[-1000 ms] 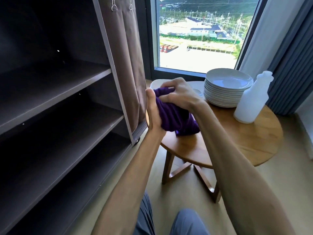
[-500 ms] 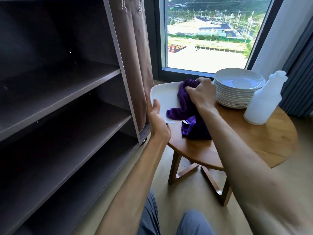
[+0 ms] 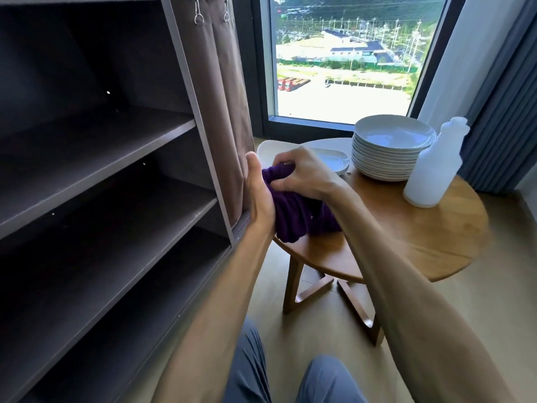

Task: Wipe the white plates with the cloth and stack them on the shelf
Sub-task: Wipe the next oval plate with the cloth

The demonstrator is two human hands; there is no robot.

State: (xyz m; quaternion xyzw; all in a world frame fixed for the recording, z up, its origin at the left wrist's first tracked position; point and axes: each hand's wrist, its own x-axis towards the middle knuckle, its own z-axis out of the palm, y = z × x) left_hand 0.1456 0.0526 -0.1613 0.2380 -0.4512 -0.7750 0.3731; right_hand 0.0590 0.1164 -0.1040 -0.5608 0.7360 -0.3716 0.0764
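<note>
round wooden table (image 3: 430, 228) | plate stack (image 3: 389, 158); white bottle (image 3: 430, 173); lone plate (image 3: 334, 162)

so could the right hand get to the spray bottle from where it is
Probably yes, but not freely: the right hand is gripping the purple cloth against the plate. The white bottle stands open on the table's right side, nothing between, so it would need to let go first.

Both my forearms reach forward and meet out in front of me, bare to the elbow. My left hand (image 3: 259, 196) stands edge-up, thumb pointing to the top, palm turned toward the right and curled around what it holds. My right hand (image 3: 302, 173) comes in over it from the right, wrist bent, fingers (image 3: 286, 161) curled down and bunched tight.
</note>
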